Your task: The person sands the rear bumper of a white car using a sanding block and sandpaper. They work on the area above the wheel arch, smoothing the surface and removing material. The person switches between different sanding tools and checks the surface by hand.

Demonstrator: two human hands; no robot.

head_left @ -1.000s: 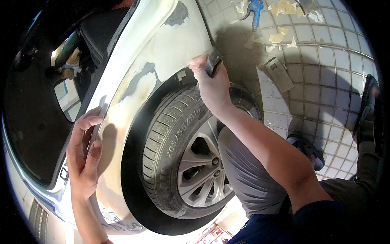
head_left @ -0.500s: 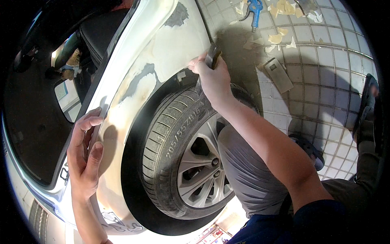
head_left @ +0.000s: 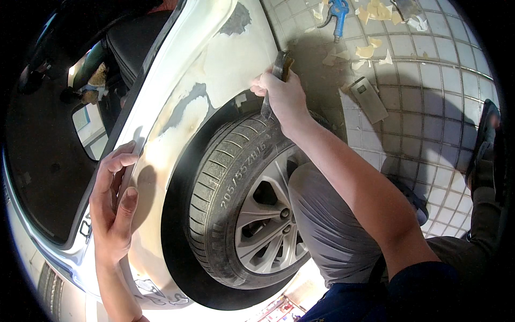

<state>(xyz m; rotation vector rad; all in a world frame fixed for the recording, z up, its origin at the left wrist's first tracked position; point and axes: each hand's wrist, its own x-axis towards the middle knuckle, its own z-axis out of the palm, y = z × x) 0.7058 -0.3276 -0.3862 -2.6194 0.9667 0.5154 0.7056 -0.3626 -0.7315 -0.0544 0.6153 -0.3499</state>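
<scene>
A white car's rear fender (head_left: 225, 70) shows bare grey patches and sanded, yellowish edges above the wheel arch. Gripped in my right hand (head_left: 287, 102) is a dark, narrow sanding block (head_left: 279, 65) with a brownish yellow piece along one side. The hand is at the top of the arch, over the tyre (head_left: 214, 177), and the block's lower end points towards the tread. My left hand (head_left: 114, 201) lies against the body panel below the side window, fingers slightly bent and thumb apart, holding nothing. Whether the block touches the fender I cannot tell.
On the tiled floor (head_left: 445, 80) lie a blue air blow gun (head_left: 338, 19), torn yellowish paper scraps (head_left: 375, 11) and a flat grey box-like piece (head_left: 368, 99). My knee (head_left: 327, 220) is beside the alloy wheel (head_left: 268, 214). Another person's leg (head_left: 483, 161) stands at the far right.
My right hand and the sanding block have shifted slightly, with the block turned a little more upright. The left hand stays in the same place.
</scene>
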